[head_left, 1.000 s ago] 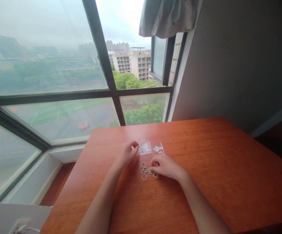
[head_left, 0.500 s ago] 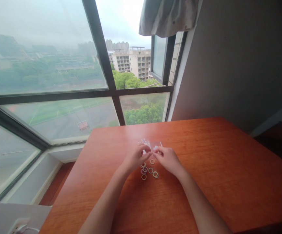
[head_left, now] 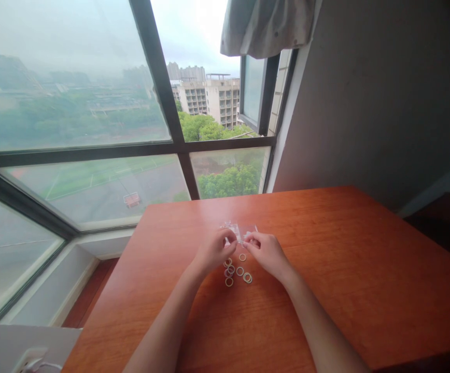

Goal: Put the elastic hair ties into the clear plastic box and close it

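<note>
My left hand (head_left: 218, 247) is closed in a pinch, thumb against fingers, over the middle of the table. Facing it, my right hand (head_left: 266, 251) is pinched too, its fingertips a small gap from the left ones. A tiny pale bit shows at the fingertips, too small to name. Clear plastic (head_left: 233, 228), like small bags, lies just beyond both hands and is partly covered by the fingers. Nearer to me lie several thin pale rings (head_left: 240, 271), some overlapping, the leftmost partly behind my left hand.
The reddish-brown wooden table (head_left: 345, 269) reaches to the window (head_left: 225, 176) at the back. A grey wall (head_left: 349, 103) stands on the right, and a short curtain (head_left: 267, 28) hangs above. A socket with a white plug (head_left: 32, 360) is at the lower left.
My left fingertips have drawn slightly left, away from the right ones, which leaves a small gap. The rings and plastic lie much as before.
</note>
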